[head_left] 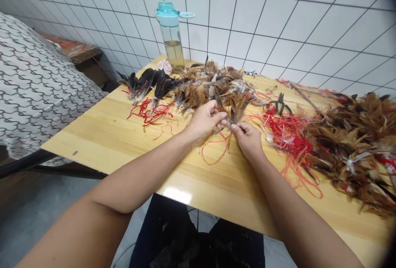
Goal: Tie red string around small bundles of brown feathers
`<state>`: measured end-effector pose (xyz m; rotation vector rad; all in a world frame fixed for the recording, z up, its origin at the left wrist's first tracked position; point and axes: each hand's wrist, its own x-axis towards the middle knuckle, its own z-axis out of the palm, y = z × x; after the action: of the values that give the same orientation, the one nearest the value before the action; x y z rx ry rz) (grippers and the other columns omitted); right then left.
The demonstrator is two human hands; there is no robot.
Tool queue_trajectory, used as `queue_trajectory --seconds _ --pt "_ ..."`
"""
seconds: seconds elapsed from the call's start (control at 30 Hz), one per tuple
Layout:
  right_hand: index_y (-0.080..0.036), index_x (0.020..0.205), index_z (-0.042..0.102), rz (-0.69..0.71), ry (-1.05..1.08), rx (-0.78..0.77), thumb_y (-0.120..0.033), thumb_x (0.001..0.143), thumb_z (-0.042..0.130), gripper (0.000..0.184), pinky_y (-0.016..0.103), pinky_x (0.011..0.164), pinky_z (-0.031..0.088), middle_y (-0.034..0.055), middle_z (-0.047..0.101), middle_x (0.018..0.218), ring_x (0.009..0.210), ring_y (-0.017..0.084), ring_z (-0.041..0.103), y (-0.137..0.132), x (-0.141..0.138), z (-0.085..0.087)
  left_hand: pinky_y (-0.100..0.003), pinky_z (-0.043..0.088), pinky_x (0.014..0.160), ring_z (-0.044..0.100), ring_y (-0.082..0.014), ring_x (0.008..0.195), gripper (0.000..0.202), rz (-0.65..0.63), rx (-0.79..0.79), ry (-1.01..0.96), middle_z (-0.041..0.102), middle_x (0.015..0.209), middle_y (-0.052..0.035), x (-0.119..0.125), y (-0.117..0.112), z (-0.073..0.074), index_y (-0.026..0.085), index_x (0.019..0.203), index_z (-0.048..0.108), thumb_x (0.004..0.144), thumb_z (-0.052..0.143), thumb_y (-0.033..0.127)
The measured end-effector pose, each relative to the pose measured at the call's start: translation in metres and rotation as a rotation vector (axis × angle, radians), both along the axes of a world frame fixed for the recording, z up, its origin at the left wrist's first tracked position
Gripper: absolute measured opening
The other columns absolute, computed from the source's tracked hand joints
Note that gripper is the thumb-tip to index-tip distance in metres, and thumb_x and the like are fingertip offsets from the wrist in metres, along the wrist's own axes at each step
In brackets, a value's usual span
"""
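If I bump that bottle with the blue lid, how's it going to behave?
The bottle could tip if pushed near the top, since it's tall and narrow. The liquid in its lower part probably adds weight down low, steadying it somewhat. Being roundish, it might roll if knocked over.

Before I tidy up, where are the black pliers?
In the head view, the black pliers lie right of the right hand, at the far side of the red string tangle.

Bright soft light, white glare on the tabletop (185,177), dark blurred right-hand corners.
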<state>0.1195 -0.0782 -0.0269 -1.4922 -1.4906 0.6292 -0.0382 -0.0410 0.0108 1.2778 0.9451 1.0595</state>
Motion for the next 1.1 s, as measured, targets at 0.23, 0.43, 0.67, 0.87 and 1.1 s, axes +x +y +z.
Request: queue_trajectory --seconds 0.23,0.43,0.67,0.87,1.1 --pt "-0.021 0.058 0.056 0.078 0.001 -0.011 -0.042 0.073 0.058 0.026 0.028 0.059 0.034 -0.0008 0.05 0.057 0.058 0.014 0.043 0.0 -0.001 0.001 -0.017 0.048 0.054 0.063 -0.007 0.06 0.009 -0.049 0.042 -0.01 0.058 0.067 0.0034 0.004 -0.004 -0.005 0.015 0.085 0.055 0.081 0.061 0.01" --pt "-0.021 0.061 0.054 0.031 0.082 -0.047 -0.04 0.075 0.057 0.024 0.029 0.06 0.035 -0.0011 0.052 0.06 0.06 0.014 0.045 -0.001 0.001 0.001 -0.022 0.049 0.065 0.062 -0.009 0.073 0.016 0.084 0.235 0.116 0.063 0.087 -0.0008 -0.014 0.012 -0.001 0.016 0.094 0.056 0.079 0.061 0.013" --pt "-0.02 0.069 0.059 -0.03 0.202 -0.072 -0.04 0.077 0.059 0.021 0.028 0.06 0.038 -0.001 0.058 0.064 0.062 0.015 0.048 -0.002 0.003 0.003 -0.032 0.046 0.081 0.056 -0.0155 0.08 0.01 0.21 0.571 0.792 0.06 0.086 -0.004 -0.052 0.04 -0.006 0.016 0.081 0.066 0.077 0.058 0.012" --pt "-0.021 0.068 0.06 -0.036 0.198 -0.068 -0.038 0.077 0.057 0.02 0.028 0.06 0.038 0.0007 0.061 0.066 0.063 0.015 0.049 -0.002 0.001 0.004 -0.036 0.041 0.083 0.05 -0.0244 0.096 0.029 0.143 0.731 1.134 0.058 0.094 -0.008 -0.059 0.046 -0.022 0.023 0.096 0.071 0.077 0.054 0.008" --pt "-0.021 0.066 0.057 -0.028 0.139 -0.046 -0.04 0.076 0.056 0.021 0.028 0.06 0.038 0.0003 0.06 0.064 0.062 0.015 0.048 -0.001 0.002 0.001 -0.036 0.039 0.078 0.046 -0.0246 0.094 0.017 0.146 0.756 1.181 0.055 0.094 -0.0084 -0.061 0.057 -0.029 0.022 0.087 0.071 0.082 0.056 0.018"
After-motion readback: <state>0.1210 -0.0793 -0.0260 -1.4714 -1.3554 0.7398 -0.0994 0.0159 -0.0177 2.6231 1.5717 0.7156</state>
